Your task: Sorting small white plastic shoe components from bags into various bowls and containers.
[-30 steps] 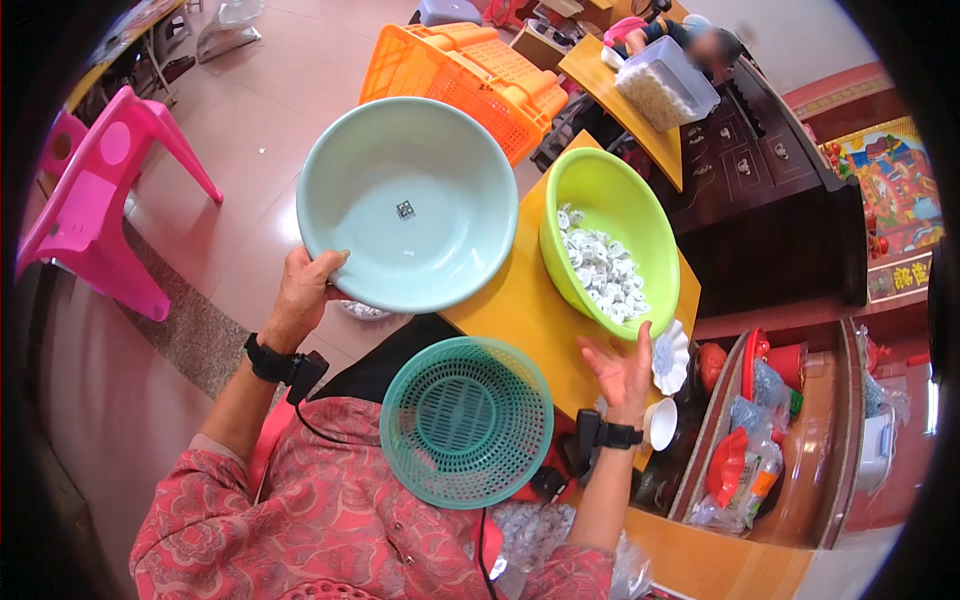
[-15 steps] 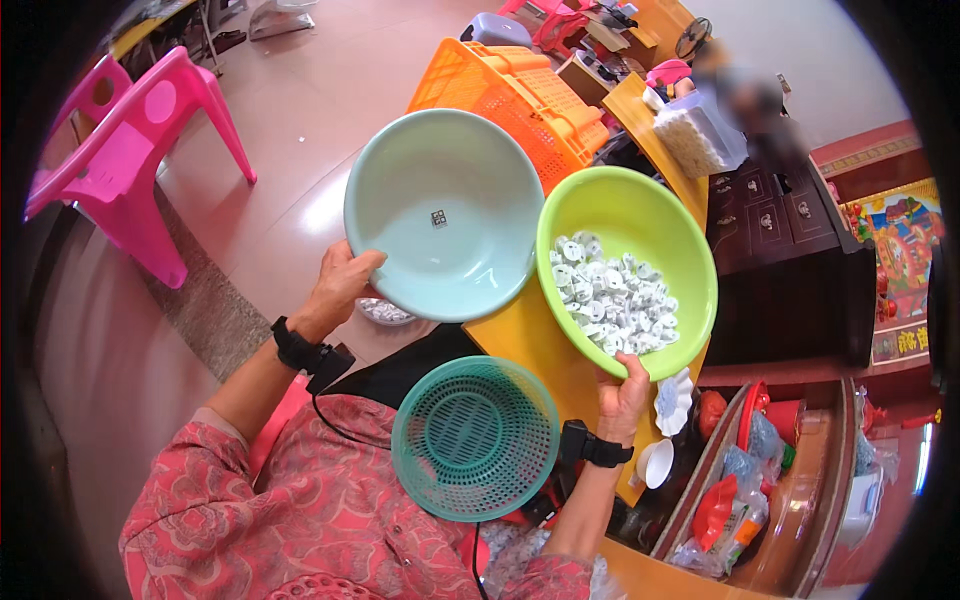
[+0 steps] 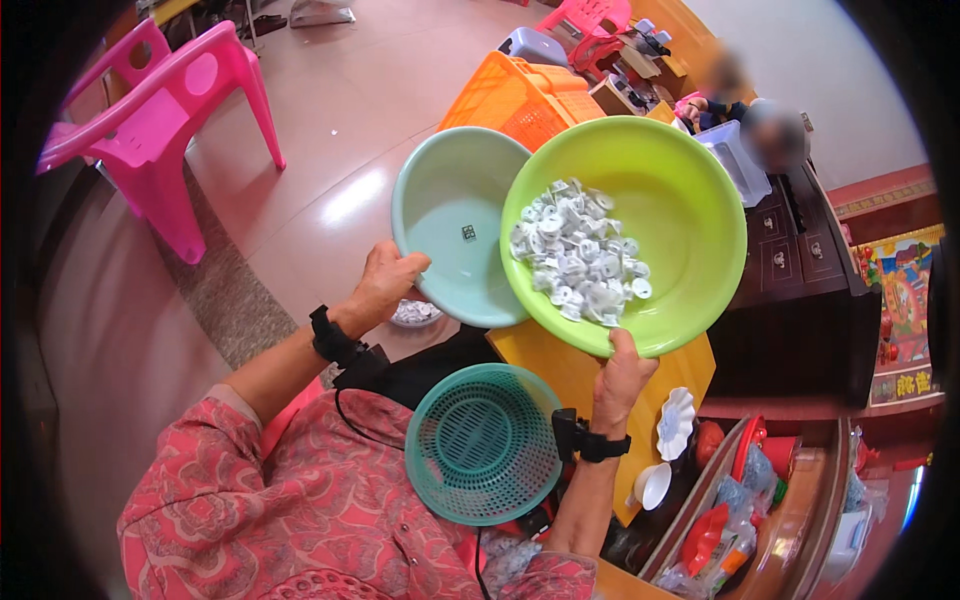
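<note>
At frame centre the green bowl (image 3: 660,215) of white pieces (image 3: 578,252), its near rim clamped by the right hand (image 3: 620,372), overlaps the teal bowl (image 3: 452,232) gripped by the left hand (image 3: 385,285), above the lower-centre basket (image 3: 482,442).

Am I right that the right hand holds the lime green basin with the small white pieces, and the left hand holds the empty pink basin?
Not quite. The basin in the left hand is pale mint green, not pink; the head view shows it. The rest stands: it is empty, and the right hand holds the lime green basin with the small white pieces.
</note>
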Demonstrator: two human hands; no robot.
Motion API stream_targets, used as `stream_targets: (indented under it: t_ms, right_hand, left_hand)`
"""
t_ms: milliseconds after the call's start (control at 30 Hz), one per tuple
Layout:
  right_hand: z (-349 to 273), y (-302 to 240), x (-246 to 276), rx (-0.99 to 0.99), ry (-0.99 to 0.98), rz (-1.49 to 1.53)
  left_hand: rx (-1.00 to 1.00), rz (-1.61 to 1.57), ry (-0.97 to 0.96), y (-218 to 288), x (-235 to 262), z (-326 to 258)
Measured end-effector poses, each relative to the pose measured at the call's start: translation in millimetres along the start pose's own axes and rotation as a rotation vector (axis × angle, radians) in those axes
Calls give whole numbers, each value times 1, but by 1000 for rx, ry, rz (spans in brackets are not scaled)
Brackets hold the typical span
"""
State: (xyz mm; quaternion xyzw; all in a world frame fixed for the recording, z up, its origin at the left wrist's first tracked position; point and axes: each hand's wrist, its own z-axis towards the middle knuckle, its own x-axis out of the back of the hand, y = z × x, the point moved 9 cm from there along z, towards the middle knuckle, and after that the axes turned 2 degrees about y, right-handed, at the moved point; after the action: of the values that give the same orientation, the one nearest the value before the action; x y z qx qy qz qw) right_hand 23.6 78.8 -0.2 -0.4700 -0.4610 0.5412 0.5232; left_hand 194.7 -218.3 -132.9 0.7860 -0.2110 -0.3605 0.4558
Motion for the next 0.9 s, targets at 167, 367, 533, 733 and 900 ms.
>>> stream_targets:
  t_ms: [167, 367, 533, 733, 900]
  right_hand:
    - [-1, -6, -22, 176, -79, -292]
    - [-16, -28, -45, 320, -30, -506]
    - [-27, -48, -56, 496, 45, -553]
    - [-32, -53, -68, 612, -32, -667]
    - [-39, -61, -79, 698, -44, -688]
  left_hand:
    - [10, -66, -3, -7, 1, 1]
    - [35, -94, -4, -7, -3, -2]
    - [21, -164, 10, -13, 1, 2]
    - [70, -150, 15, -20, 13, 4]
    - [105, -148, 56, -39, 28, 15]
